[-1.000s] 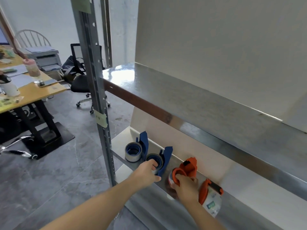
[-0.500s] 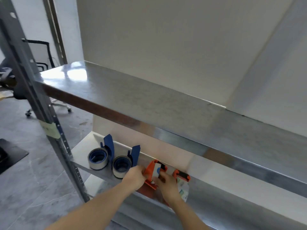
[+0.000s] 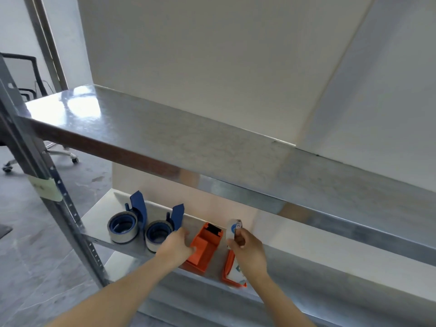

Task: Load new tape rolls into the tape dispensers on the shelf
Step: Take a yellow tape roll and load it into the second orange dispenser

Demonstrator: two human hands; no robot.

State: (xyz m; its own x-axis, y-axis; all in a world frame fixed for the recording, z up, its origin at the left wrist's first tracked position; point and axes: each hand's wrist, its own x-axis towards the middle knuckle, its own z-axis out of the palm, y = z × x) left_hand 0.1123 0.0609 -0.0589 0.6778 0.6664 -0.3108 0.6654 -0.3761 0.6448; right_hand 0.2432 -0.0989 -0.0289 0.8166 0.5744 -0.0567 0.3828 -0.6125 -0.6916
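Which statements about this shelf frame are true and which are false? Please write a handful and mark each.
1. The far-left blue plastic tape dispenser sits on the lower steel shelf. True.
2. The left hand grips a blue dispenser. False: it grips the open orange plastic dispenser.
3. The right hand pinches a white printed tape roll. True.
4. That orange dispenser has a roll loaded. False: no roll shows in it.
5. The upper steel shelf carries the dispensers. False: they are on the lower one.
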